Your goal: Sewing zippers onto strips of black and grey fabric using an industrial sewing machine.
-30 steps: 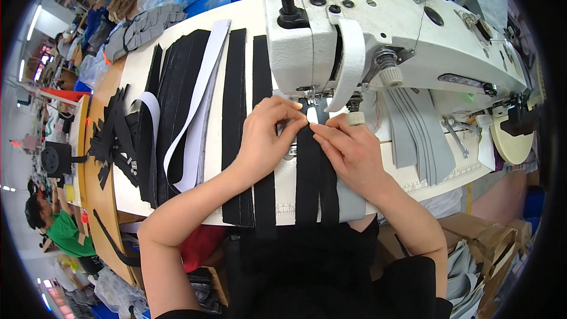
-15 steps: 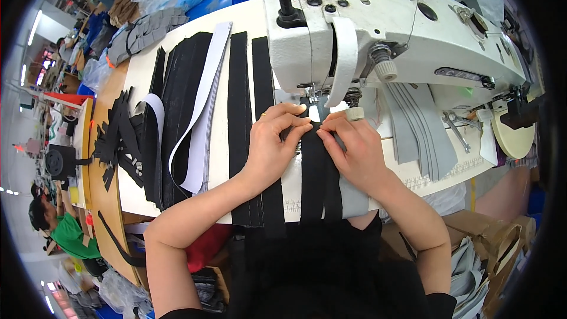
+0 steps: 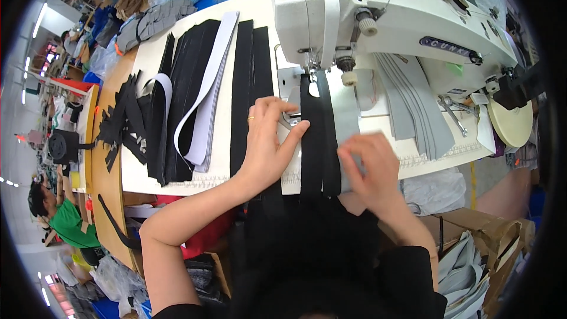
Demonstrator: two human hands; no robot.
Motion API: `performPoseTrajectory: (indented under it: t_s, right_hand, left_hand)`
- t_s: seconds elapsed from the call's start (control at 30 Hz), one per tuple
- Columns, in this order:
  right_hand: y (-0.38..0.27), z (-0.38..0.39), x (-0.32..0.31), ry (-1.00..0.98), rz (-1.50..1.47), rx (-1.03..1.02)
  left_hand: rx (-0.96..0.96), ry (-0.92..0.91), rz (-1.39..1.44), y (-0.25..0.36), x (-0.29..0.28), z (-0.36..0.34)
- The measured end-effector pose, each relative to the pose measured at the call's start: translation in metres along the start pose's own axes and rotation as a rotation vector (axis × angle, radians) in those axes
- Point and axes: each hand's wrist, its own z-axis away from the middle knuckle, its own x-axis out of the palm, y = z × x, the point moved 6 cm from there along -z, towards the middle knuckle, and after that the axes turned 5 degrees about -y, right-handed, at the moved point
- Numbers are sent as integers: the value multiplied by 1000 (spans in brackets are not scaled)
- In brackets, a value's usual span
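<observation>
My left hand (image 3: pixel 270 140) lies beside the black fabric strip (image 3: pixel 313 147) under the sewing machine's presser foot (image 3: pixel 309 71). Thumb and forefinger are spread, the thumb tip at the strip's left edge. A small white piece (image 3: pixel 314 90) shows on the strip just in front of the foot. My right hand (image 3: pixel 377 168), blurred by motion, hovers with curled fingers at the right side of the work, near a second black strip (image 3: pixel 332 153) and a grey fabric strip (image 3: pixel 347 118). Whether its fingertips pinch anything is not clear.
The white sewing machine (image 3: pixel 390 20) spans the far right of the table (image 3: pixel 218 180). Black strips (image 3: pixel 195 82) and a white strip (image 3: pixel 204 112) lie left, with black scraps (image 3: pixel 124 118). Grey strips (image 3: pixel 407 106) and a wrench (image 3: pixel 455 118) lie right. A cardboard box (image 3: pixel 472 224) stands lower right.
Both hands have come away from the presser foot toward me. My left hand has loosened from its pinch and spread; my right has swung right and nearer. The view has shifted slightly.
</observation>
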Motion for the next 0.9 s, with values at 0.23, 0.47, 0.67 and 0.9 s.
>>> performPoseTrajectory:
  t_s: [0.23, 0.47, 0.67, 0.9]
  right_hand:
    - [-5, 97, 15, -55, -77, 185]
    - [17, 118, 52, -238, -411, 551]
    - [11, 132, 43, -191, -713, 496]
    - [-12, 133, 22, -148, -1010, 727]
  left_hand:
    - [78, -267, -69, 21, 17, 42]
    - [14, -82, -228, 28, 7, 51]
    - [-172, -305, -195, 25, 19, 55]
    - [-722, -191, 1196, 4, 9, 73]
